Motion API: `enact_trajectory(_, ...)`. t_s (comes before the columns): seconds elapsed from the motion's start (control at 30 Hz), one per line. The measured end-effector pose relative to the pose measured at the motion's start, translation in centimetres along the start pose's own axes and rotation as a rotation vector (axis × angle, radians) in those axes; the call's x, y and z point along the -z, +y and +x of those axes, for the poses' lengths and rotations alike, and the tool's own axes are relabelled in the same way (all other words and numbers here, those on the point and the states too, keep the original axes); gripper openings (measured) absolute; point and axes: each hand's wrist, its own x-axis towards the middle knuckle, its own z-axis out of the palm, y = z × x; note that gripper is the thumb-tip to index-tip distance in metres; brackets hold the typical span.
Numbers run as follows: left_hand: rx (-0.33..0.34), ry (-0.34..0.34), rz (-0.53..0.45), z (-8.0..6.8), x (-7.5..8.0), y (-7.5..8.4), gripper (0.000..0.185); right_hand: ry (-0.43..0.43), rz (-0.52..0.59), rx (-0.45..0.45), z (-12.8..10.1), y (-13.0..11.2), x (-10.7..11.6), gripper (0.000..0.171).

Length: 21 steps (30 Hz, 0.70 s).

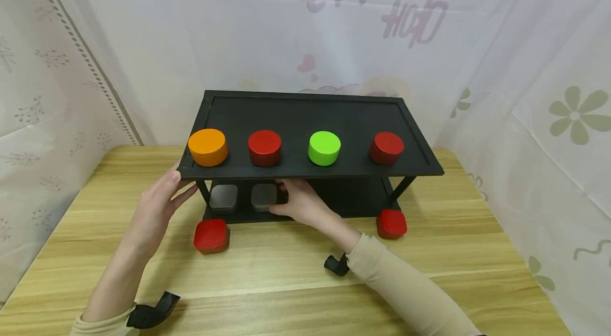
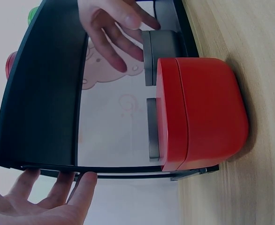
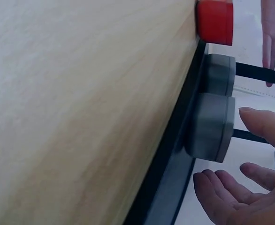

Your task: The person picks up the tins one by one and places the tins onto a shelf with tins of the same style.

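Beige sleeve (image 1: 406,280) nearest. Satin-grey rounded-square tin (image 1: 264,197), right of two, on matte black rack's (image 1: 296,113) lower tier (image 1: 348,197), just beside right hand (image 1: 305,202): fingers parted, contact unclear. Left hand (image 1: 155,209), fingers extended, touching rack's left edge. Probably positioning tin; next move calls for finger clearance. Smooth round tins (image 1: 264,148) above; wood-grain worktop (image 1: 267,283).

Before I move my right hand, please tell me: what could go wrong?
Your right hand, beside the right square grey box, could bump the black two-tier shelf's upper board. If your left hand at its corner tilts it, the round orange box near the front edge may slide off.
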Motion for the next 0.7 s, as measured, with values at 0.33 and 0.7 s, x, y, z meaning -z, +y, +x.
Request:
enact_trajectory(0.33,0.004,0.004,-0.016,0.0,0.0,0.0,0.046,0.037,-0.052,0.023,-0.5,-0.8,0.3,0.075)
enact_trajectory(0.7,0.003,0.001,0.0,0.0,0.0,0.0,0.046,0.06,-0.085,0.054,-1.2,-1.9,0.3,0.069)
